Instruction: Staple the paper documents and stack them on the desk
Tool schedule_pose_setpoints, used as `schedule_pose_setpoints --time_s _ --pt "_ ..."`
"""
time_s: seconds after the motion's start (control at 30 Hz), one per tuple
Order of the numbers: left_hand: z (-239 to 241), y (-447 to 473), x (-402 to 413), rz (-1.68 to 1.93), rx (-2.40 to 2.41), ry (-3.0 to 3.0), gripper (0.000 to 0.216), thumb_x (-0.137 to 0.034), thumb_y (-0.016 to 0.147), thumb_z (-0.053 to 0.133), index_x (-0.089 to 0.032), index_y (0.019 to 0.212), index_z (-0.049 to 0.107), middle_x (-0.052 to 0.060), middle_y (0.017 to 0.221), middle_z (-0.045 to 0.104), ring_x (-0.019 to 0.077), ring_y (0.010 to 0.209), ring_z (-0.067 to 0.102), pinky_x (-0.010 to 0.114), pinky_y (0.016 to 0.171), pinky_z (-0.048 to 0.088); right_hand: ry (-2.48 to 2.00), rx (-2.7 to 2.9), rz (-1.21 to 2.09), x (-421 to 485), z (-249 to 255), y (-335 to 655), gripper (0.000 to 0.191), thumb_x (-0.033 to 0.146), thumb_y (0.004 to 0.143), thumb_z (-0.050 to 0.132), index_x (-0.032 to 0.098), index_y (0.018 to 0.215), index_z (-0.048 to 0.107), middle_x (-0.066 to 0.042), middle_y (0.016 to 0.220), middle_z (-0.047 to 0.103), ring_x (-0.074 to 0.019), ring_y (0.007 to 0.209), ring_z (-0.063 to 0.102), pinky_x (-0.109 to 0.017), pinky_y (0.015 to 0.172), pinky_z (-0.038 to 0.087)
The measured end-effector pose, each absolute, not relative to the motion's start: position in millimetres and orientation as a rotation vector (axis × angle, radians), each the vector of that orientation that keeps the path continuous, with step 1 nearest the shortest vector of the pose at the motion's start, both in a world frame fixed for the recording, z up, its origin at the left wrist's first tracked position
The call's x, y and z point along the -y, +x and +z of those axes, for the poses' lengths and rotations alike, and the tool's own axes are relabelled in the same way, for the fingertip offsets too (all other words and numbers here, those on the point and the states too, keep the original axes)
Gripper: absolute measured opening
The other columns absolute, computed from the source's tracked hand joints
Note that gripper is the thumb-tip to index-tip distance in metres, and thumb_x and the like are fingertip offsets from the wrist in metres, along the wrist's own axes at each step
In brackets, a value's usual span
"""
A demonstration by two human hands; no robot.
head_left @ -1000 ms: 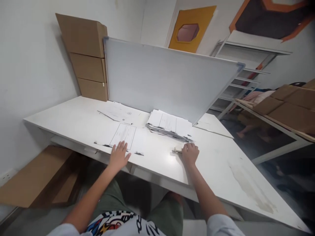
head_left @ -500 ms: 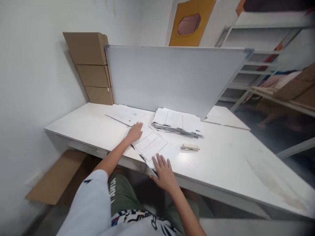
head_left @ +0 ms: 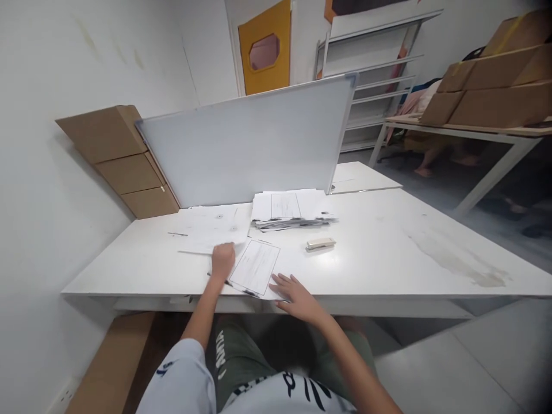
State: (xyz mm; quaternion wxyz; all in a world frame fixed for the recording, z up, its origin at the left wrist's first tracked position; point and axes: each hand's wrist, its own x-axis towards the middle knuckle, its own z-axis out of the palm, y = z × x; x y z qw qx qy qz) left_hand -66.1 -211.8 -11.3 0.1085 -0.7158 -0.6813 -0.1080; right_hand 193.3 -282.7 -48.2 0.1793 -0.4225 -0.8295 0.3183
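My left hand (head_left: 223,261) is closed, its fingers curled at the near edge of a loose printed sheet of paper (head_left: 202,227) on the left of the desk; the fingertips are partly hidden. My right hand (head_left: 297,296) lies flat with fingers spread, touching the lower right edge of a paper with a framed print (head_left: 255,267). That paper rests between both hands, with dark marks along its near edge. Beyond it sits a thick stack of papers (head_left: 287,207). A cream stapler (head_left: 320,244) lies to the right, touched by neither hand.
A whiteboard (head_left: 245,144) stands across the back of the white desk (head_left: 371,247). Stacked cardboard boxes (head_left: 118,161) lean at the left wall, and an open carton (head_left: 112,362) is below. Another table with boxes (head_left: 495,98) and a person's feet (head_left: 425,171) appear at right.
My left hand has moved left and down, and its fingers have gone from outstretched to curled at the loose sheet. My right hand stays on the framed paper. The camera view has turned.
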Motion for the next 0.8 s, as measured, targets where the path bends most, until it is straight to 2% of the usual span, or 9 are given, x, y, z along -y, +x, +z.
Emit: schedule_pose_setpoints --time_s 0.07,0.13,0.2,0.27,0.37,0.43,0.53,0.63,0.8 --pt "-29 -32 246 -0.321 1.937 -2.223 0.030 -0.017 0.093 0.040 -0.019 0.100 0.070 0.013 0.095 0.072 0.0276 0.095 0.065 0.043 0.087 0.045 -1.146 2.178 0.882 282 -55 194 0.033 0.035 0.085 0.057 0.025 0.113 0.072 -0.008 0.141 0.059 -0.0280 0.136 0.049 -0.054 0.119 0.023" --pt "-46 2 281 -0.415 1.820 -2.382 0.025 -0.016 0.091 0.044 -0.021 0.094 0.068 0.011 0.090 0.071 0.0268 0.090 0.064 0.042 0.081 0.046 -1.125 2.009 0.820 282 -62 193 0.021 0.035 0.086 0.054 0.025 0.091 0.072 -0.007 0.112 0.073 -0.0261 0.113 0.063 -0.049 0.111 0.037" --pt "-54 27 310 -0.564 1.761 -2.457 0.024 -0.018 0.093 0.044 -0.022 0.096 0.068 0.010 0.090 0.071 0.0252 0.088 0.063 0.041 0.079 0.046 -1.121 1.893 0.768 282 -67 191 0.022 0.036 0.087 0.051 0.024 0.079 0.067 -0.007 0.088 0.072 -0.0245 0.091 0.065 -0.043 0.094 0.047" --pt "-54 38 330 -0.684 1.763 -2.461 0.026 -0.021 0.096 0.043 -0.022 0.099 0.068 0.009 0.092 0.072 0.0240 0.087 0.064 0.041 0.078 0.047 -1.134 1.846 0.727 283 -69 190 0.026 0.040 0.088 0.048 0.023 0.074 0.062 -0.006 0.079 0.068 -0.0238 0.082 0.062 -0.039 0.084 0.048" --pt "-50 34 341 -0.721 1.768 -2.497 0.030 -0.024 0.099 0.040 -0.021 0.103 0.069 0.009 0.096 0.073 0.0230 0.090 0.065 0.041 0.082 0.048 -1.137 1.851 0.661 286 -70 192 0.032 0.046 0.093 0.045 0.023 0.075 0.060 -0.005 0.080 0.067 -0.0228 0.085 0.061 -0.040 0.092 0.043" --pt "-52 26 342 -0.644 1.687 -2.622 0.031 -0.023 0.099 0.040 -0.021 0.112 0.068 0.010 0.112 0.072 0.0235 0.106 0.064 0.043 0.093 0.047 -1.131 1.839 0.652 287 -71 192 0.037 0.048 0.097 0.038 0.023 0.080 0.061 -0.005 0.083 0.068 -0.0221 0.088 0.061 -0.040 0.097 0.040" --pt "-64 17 341 -0.435 1.540 -2.786 0.048 -0.034 0.095 0.052 -0.016 0.140 0.051 0.014 0.151 0.047 0.0308 0.143 0.038 0.051 0.114 0.033 -1.185 1.800 0.659 284 -72 189 0.048 0.051 0.100 0.027 0.024 0.079 0.060 -0.006 0.081 0.067 -0.0219 0.083 0.060 -0.037 0.091 0.042" --pt "-72 16 339 -0.275 1.472 -2.852 0.082 -0.047 0.089 0.060 -0.012 0.155 0.027 0.017 0.163 0.022 0.0354 0.152 0.012 0.056 0.121 0.019 -1.224 1.781 0.654 280 -72 187 0.050 0.054 0.099 0.026 0.023 0.077 0.060 -0.006 0.079 0.066 -0.0224 0.081 0.059 -0.038 0.088 0.043" --pt "-66 15 330 -0.259 1.398 -2.905 0.062 -0.016 0.092 0.045 -0.012 0.152 0.034 0.013 0.162 0.026 0.0286 0.152 0.018 0.049 0.123 0.020 -1.108 1.520 0.751 290 -68 193 0.048 0.056 0.097 0.032 0.022 0.084 0.064 -0.007 0.089 0.068 -0.0218 0.090 0.061 -0.037 0.089 0.045"
